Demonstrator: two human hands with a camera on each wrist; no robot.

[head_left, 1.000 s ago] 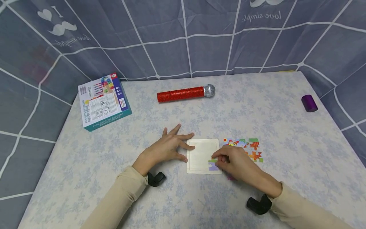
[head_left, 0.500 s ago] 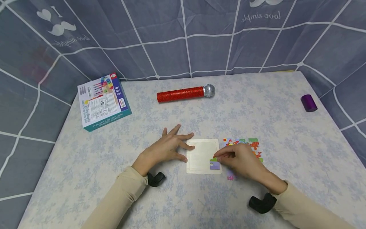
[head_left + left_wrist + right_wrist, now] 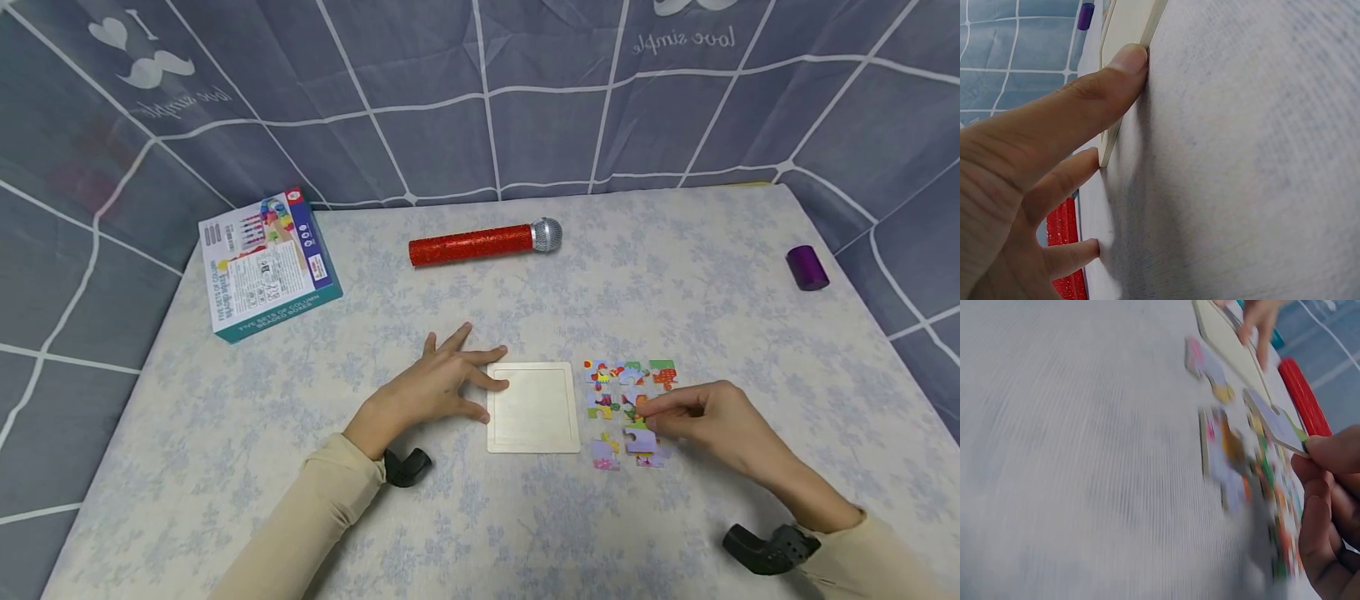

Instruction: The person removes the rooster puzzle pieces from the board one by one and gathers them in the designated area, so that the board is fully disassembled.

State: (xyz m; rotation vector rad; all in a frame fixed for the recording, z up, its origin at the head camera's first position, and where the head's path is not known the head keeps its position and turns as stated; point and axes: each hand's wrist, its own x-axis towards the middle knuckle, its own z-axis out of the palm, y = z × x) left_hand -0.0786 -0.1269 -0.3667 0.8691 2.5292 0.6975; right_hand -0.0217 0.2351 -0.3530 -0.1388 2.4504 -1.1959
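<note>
A square, pale wooden puzzle tray (image 3: 534,417) lies flat with nothing in its recess. My left hand (image 3: 433,385) rests at its left side with fingers spread; in the left wrist view the thumb (image 3: 1129,59) presses the tray's edge. Thumb and fingers of my right hand (image 3: 723,425) pinch a purple and green jigsaw piece (image 3: 1275,422) by one end. That piece is raised above the loose jigsaw pieces (image 3: 606,454) to the right of the tray, partly covering some of them. These loose pieces lie picture side up in loose rows.
Behind the tray lies a red glittery microphone (image 3: 472,246) with a silver head. A teaching-toy box (image 3: 270,262) sits at the back left, and a purple cylinder (image 3: 807,267) at the far right. A grey checked curtain (image 3: 435,142) surrounds the table's back and sides.
My right hand has lifted the purple and green jigsaw piece off the tray's lower right corner and carried it right, over the loose pieces. The left hand stays put.
</note>
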